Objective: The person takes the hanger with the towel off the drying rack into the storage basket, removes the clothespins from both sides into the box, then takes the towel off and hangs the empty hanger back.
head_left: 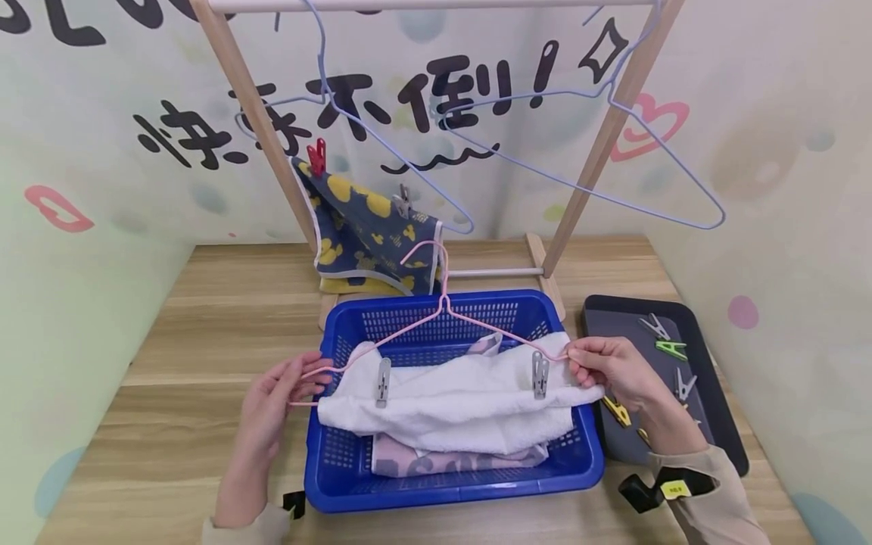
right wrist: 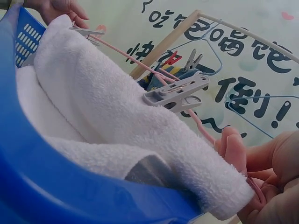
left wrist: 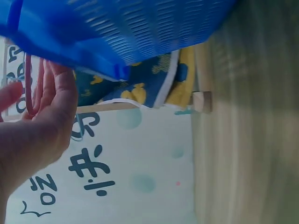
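A pink wire hanger (head_left: 445,303) stands over the blue basket with its hook up. A white towel (head_left: 450,412) is draped over its lower bar, with a grey clothespin (head_left: 383,383) on the left and another grey clothespin (right wrist: 175,94) on the right. My left hand (head_left: 269,405) holds the hanger's left end, its loop lying between thumb and fingers in the left wrist view. My right hand (head_left: 623,375) pinches the right end, beside the towel's edge. Below the white towel, a pink and grey patterned cloth (head_left: 456,458) lies in the basket (head_left: 450,496).
Behind stands a wooden rack (head_left: 593,151) with blue hangers (head_left: 402,155); a navy and yellow cloth (head_left: 375,227) hangs there with red and grey clothespins. To the right, a dark tray (head_left: 722,424) holds several loose clothespins. A patterned wall closes the back.
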Demonstrator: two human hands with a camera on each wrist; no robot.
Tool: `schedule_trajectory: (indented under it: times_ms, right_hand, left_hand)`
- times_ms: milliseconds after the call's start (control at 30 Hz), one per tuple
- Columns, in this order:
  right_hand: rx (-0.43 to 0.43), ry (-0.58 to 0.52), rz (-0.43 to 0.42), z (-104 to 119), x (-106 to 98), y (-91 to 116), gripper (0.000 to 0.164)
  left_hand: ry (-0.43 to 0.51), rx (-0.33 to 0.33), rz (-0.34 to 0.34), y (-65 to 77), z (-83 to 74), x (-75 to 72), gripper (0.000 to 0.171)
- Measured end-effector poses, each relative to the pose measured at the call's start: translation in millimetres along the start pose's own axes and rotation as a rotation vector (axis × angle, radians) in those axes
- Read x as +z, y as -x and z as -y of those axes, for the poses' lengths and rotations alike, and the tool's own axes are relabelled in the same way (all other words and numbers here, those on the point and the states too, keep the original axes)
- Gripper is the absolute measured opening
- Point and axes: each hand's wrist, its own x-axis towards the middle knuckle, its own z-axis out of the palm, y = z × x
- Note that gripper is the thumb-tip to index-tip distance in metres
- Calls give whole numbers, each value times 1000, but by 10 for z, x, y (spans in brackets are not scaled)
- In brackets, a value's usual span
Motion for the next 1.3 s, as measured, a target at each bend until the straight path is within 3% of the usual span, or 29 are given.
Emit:
schedule_trajectory:
  times_ms: [67, 167, 267, 400, 633, 867, 1000, 1100, 1300]
  right_hand:
    - [0, 0, 0, 5, -3, -1, 27]
    - [2, -4, 0, 9, -11, -1, 28]
    - [5, -1, 5, 9, -9, -6, 25]
    - [5, 20, 8, 12, 0, -18, 21]
    - [7, 38, 12, 33, 7, -37, 19]
    - [-20, 108, -22, 56, 30, -62, 10]
    - [-71, 208, -67, 71, 43, -66, 15]
    - [-85, 267, -79, 78, 48, -69, 20]
    - [-108, 297, -65, 76, 47, -69, 20]
  left_hand:
    - [5, 7, 63, -23, -197, 101, 33]
    - [69, 3, 184, -63, -318, 138, 27]
    - [132, -37, 268, -91, -342, 123, 36]
    - [165, -100, 334, -109, -323, 93, 32]
    - [118, -196, 345, -109, -312, 89, 29]
    - [136, -224, 337, -107, -318, 102, 28]
    - [166, -215, 357, -110, -304, 99, 28]
    - [197, -172, 371, -110, -293, 96, 30]
    - [313, -122, 386, -117, -273, 92, 33]
